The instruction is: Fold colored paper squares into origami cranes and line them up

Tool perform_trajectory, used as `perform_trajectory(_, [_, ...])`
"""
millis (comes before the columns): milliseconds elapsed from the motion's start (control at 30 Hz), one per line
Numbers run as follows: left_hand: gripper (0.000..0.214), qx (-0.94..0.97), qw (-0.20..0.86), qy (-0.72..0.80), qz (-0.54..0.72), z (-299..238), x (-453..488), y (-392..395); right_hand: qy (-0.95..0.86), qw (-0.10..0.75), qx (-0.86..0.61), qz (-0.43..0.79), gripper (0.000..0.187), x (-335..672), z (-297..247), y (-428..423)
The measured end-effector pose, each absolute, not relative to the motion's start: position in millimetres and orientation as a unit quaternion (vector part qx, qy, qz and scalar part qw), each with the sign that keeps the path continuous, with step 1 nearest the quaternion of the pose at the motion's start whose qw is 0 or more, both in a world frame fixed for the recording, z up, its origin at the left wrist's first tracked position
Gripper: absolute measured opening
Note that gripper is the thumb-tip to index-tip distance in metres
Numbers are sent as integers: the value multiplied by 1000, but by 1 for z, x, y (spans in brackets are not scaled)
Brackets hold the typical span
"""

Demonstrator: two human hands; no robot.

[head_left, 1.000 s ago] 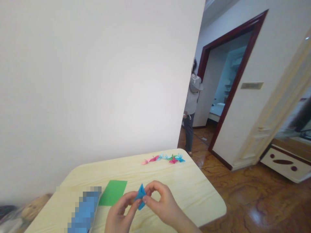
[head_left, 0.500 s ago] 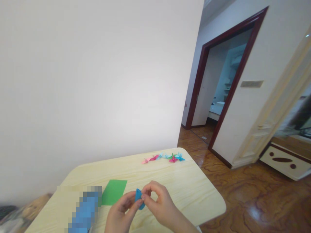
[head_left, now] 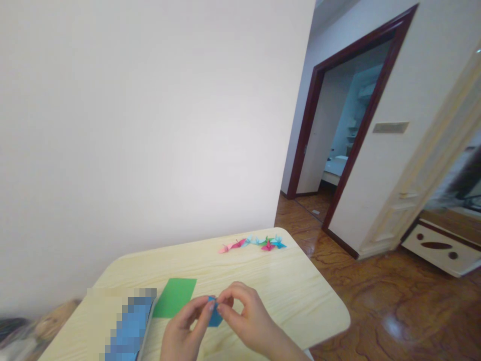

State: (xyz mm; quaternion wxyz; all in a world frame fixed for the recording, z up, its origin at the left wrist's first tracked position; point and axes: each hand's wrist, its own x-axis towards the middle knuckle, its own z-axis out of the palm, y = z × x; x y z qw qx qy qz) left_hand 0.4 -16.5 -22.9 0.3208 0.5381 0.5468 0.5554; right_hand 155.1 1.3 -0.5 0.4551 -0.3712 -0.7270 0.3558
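Between my two hands is a small piece of folded blue paper (head_left: 215,318), held just above the table. My left hand (head_left: 188,326) pinches its upper left part between thumb and fingers. The fingertips of my right hand (head_left: 246,316) close on its right edge. Part of the paper is hidden behind the fingers. A sheet of green paper (head_left: 175,297) lies flat on the table, just beyond and left of my left hand.
The pale wooden table (head_left: 300,301) meets a white wall. Several small folded paper cranes (head_left: 268,245) in pink, red, green and blue line its far right side. A blurred-out blue object (head_left: 130,326) lies at the left. Beyond the right edge is a wooden floor (head_left: 319,250).
The blue paper has turned and its lower part now shows wider below my fingers. My left thumb has moved up along it. The cranes and green sheet have stayed put.
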Motion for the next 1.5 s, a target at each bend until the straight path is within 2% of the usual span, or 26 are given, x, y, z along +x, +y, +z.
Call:
perform_trajectory(100, [22,545,336,531,555,-19,3,-16,-713,464,-398,344,15,155,-4,2])
perform_trajectory(200, [27,543,337,531,556,-15,4,-14,-724,431,-404,356,7,157,-4,5])
perform_trajectory(367, [25,574,319,539,527,-8,-1,-3,-732,375,-416,388,14,159,-2,13])
perform_trajectory(633, [27,542,355,555,522,-24,3,15,-724,331,-436,420,7,163,-16,26])
perform_trajectory(800, [43,501,499,488,512,-39,9,13,-661,350,-480,458,6,166,-37,35])
perform_trajectory(900, [39,499,549,471,477,-45,10,11,-630,371,-472,493,7,166,-46,40])
perform_trajectory(1233, [42,478,546,488,484,-50,15,8,-586,394,-428,564,23,166,-52,45])
perform_trajectory(1500, [40,486,510,548,451,-54,21,1,-602,401,-410,556,19,170,-53,40])
